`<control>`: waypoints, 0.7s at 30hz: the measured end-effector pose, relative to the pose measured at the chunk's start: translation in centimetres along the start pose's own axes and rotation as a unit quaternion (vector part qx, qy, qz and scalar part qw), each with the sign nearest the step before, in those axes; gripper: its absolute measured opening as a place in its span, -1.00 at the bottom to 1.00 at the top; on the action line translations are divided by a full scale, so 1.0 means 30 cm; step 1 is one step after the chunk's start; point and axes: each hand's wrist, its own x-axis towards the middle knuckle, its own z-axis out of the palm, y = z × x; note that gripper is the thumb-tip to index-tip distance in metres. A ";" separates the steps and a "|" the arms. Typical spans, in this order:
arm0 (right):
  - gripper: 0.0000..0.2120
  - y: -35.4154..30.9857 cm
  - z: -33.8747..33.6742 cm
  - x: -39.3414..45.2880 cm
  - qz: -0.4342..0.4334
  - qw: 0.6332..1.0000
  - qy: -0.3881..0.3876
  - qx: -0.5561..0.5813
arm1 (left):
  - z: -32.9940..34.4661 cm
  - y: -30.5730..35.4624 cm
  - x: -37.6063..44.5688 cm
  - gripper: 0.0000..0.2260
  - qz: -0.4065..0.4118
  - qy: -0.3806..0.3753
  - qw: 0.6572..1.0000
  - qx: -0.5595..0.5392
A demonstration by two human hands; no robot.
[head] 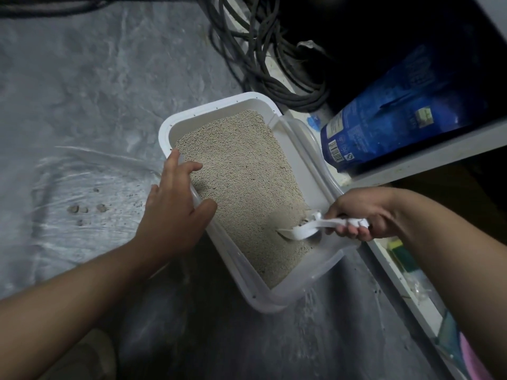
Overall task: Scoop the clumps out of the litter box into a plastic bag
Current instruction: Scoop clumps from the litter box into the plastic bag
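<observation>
Head view. Nearest the camera, two bare forearms enter from 7 and 4 o'clock. The left hand (172, 207) is seen spread wide, fingers straight, resting on the left rim of the white litter box (175, 124) and holding nothing. The right hand (362, 212) is curled round the handle of a white scoop (304, 230), whose head is sunk in the beige litter (241, 171) near the box's corner at 4 o'clock; a small dark clump (303, 222) is seen against the scoop head. The box is set at frame centre on a grey floor (82, 78). At 9 o'clock of the box, a clear plastic bag (90, 185) is spread flat, with several clumps (85, 209) lying on it. A blue bag (395, 116) is propped at 2 o'clock, and black cables (263, 64) are coiled at 12 o'clock.
</observation>
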 end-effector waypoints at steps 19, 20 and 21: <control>-0.76 0.039 0.025 0.044 -0.047 0.990 -0.038 0.124 | 0.002 -0.014 0.007 -0.38 0.010 -0.005 1.000 -0.008; -0.76 0.037 0.025 0.045 -0.044 0.988 -0.047 0.137 | 0.002 -0.014 0.007 -0.38 0.013 -0.005 1.000 -0.007; -0.75 0.032 0.027 0.049 -0.041 0.987 -0.054 0.146 | 0.002 -0.015 0.007 -0.38 0.016 -0.004 1.000 -0.006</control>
